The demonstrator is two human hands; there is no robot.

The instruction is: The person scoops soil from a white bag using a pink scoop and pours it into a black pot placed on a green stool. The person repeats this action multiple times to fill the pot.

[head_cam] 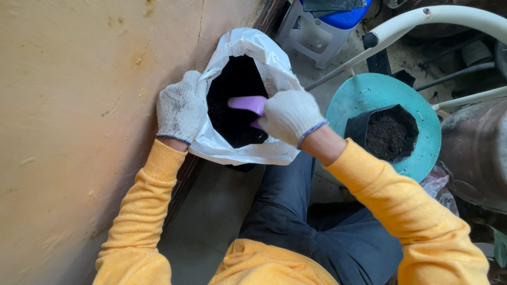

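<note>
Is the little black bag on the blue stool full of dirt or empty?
Nearly full. The black bag stands upright and open on the teal stool, and dark soil shows almost up to its rim.

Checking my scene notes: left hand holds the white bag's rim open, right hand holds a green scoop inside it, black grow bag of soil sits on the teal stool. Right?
Not quite: the scoop is purple, not green, as the head view shows. The rest stands: the left hand holds the white bag open at its rim, the right hand holds the scoop inside it, and the black grow bag of soil sits on the teal stool.
</note>
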